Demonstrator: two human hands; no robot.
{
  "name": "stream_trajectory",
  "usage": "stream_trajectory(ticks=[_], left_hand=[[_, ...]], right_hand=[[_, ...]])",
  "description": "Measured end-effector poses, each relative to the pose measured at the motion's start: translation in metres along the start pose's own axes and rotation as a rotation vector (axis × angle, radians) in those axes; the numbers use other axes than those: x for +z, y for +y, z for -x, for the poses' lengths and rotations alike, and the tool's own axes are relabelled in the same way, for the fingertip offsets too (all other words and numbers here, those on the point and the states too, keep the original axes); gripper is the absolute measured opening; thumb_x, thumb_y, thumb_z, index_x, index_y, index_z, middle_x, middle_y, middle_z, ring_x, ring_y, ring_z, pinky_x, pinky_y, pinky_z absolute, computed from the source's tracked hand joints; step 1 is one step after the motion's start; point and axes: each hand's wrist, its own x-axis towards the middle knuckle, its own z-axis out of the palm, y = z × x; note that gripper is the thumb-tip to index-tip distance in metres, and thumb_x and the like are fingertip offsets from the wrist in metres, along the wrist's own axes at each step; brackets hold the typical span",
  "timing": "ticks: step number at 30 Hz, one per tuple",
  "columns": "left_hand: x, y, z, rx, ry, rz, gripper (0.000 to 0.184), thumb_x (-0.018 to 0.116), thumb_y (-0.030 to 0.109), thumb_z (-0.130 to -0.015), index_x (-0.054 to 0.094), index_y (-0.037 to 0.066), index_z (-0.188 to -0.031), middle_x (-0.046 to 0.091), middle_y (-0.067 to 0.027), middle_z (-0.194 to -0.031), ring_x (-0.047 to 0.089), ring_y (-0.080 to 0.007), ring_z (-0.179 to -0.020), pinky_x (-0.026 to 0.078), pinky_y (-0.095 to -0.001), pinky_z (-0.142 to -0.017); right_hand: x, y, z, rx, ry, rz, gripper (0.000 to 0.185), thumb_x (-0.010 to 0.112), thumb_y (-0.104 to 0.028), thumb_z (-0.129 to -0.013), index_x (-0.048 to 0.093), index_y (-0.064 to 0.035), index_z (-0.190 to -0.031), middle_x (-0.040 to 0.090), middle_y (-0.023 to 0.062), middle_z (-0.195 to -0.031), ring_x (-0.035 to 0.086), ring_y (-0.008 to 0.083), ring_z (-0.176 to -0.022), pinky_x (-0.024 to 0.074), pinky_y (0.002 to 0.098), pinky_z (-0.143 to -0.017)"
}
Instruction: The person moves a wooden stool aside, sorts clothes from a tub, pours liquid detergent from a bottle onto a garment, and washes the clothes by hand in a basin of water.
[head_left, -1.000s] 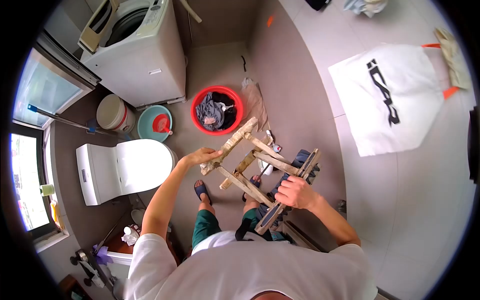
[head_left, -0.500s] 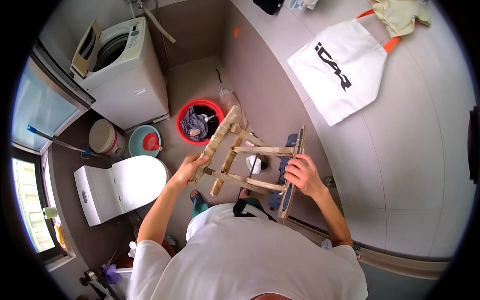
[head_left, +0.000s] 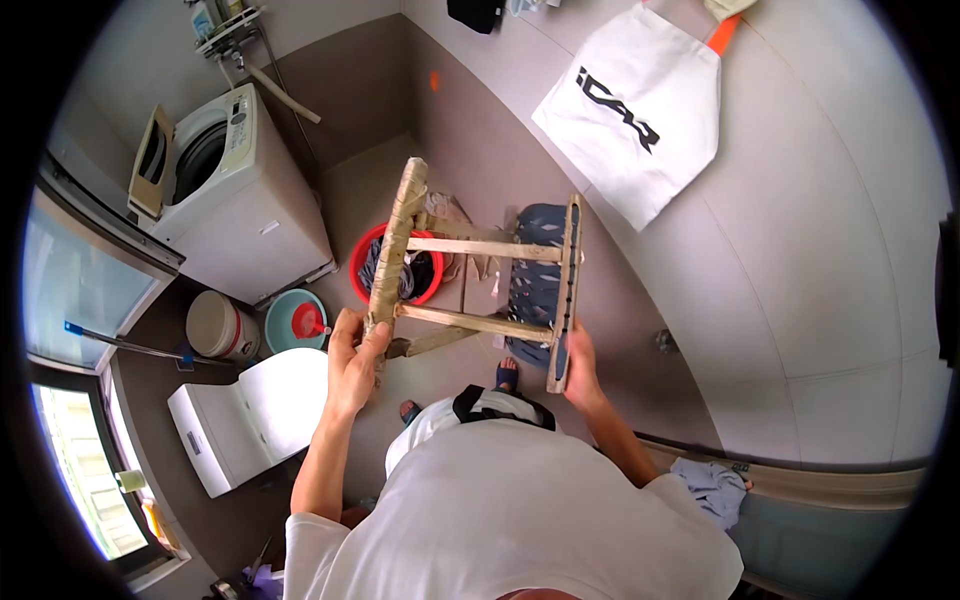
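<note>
A wooden folding stool (head_left: pixel 470 247) is held up in front of my body, turned on its side with its legs spread. Tape wraps the thick bar at its left end. At the right end, dark patterned fabric (head_left: pixel 535 280) is fixed along a wooden rail. My left hand (head_left: pixel 357 362) is closed round the lower end of the taped bar. My right hand (head_left: pixel 578 365) grips the lower end of the fabric-edged rail, its fingers partly hidden behind the wood.
Beyond the stool, a red basin (head_left: pixel 362 285) holds dark clothes. To the left are a white toilet (head_left: pixel 285 400), a teal basin (head_left: pixel 283 335), a bucket (head_left: pixel 215 325) and an open-lidded washing machine (head_left: pixel 255 205). A white bag (head_left: pixel 640 120) hangs on the right wall.
The stool has turned so that its fabric side shows more and the taped bar stands more upright. Both hands still hold it; my right hand has shifted lower. The camera view has rotated.
</note>
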Motion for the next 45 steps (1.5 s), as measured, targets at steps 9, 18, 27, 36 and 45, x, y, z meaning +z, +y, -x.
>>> stream_trajectory(ticks=[9,18,27,36,45], left_hand=[[-0.025,-0.022,-0.022,-0.203,-0.041,0.206,0.028,0.056,0.029,-0.092,0.059,0.002,-0.098,0.053,0.0009,-0.077,0.045,-0.0069,-0.069,0.036,-0.0232,-0.062],[-0.041,-0.033,-0.042,-0.364,-0.133,0.442,0.042,0.051,0.037,-0.094,0.057,-0.003,-0.107,0.059,-0.0057,-0.083,0.056,-0.0127,-0.064,0.046,-0.0258,-0.057],[-0.031,-0.041,-0.042,-0.373,-0.059,0.503,0.047,0.049,0.04,-0.094,0.055,-0.003,-0.113,0.06,-0.0064,-0.085,0.058,-0.0132,-0.066,0.049,-0.0268,-0.058],[-0.027,-0.056,-0.044,-0.353,-0.085,0.583,0.044,0.047,0.038,-0.095,0.054,0.0,-0.116,0.063,-0.0082,-0.095,0.058,-0.0133,-0.068,0.048,-0.026,-0.057],[0.0,-0.074,-0.021,-0.343,0.002,0.605,0.04,0.044,0.036,-0.096,0.055,0.002,-0.114,0.062,-0.0056,-0.096,0.057,-0.0115,-0.075,0.046,-0.0244,-0.06]], right_hand=[[0.0,-0.031,-0.043,0.066,0.015,0.323,0.048,0.07,0.001,-0.074,0.05,-0.0062,-0.117,0.053,0.002,-0.093,0.055,0.0138,-0.087,0.0483,0.0306,-0.079],[0.027,-0.093,-0.055,0.135,-0.153,0.305,0.043,0.057,0.005,-0.076,0.045,-0.0024,-0.117,0.061,0.0126,-0.1,0.05,0.009,-0.057,0.0439,0.0225,-0.051],[0.052,-0.11,-0.047,0.107,-0.138,0.368,0.047,0.056,0.004,-0.076,0.04,-0.002,-0.12,0.056,0.0118,-0.1,0.053,0.0098,-0.074,0.0455,0.0231,-0.053],[0.069,-0.119,-0.036,0.079,-0.141,0.253,0.049,0.053,0.008,-0.073,0.041,-0.0019,-0.119,0.055,0.0098,-0.094,0.05,0.0088,-0.062,0.0425,0.0214,-0.048],[0.08,-0.118,-0.029,0.096,-0.177,0.203,0.048,0.054,0.01,-0.07,0.042,-0.0031,-0.114,0.053,0.0087,-0.09,0.051,0.0103,-0.062,0.0421,0.0222,-0.047]])
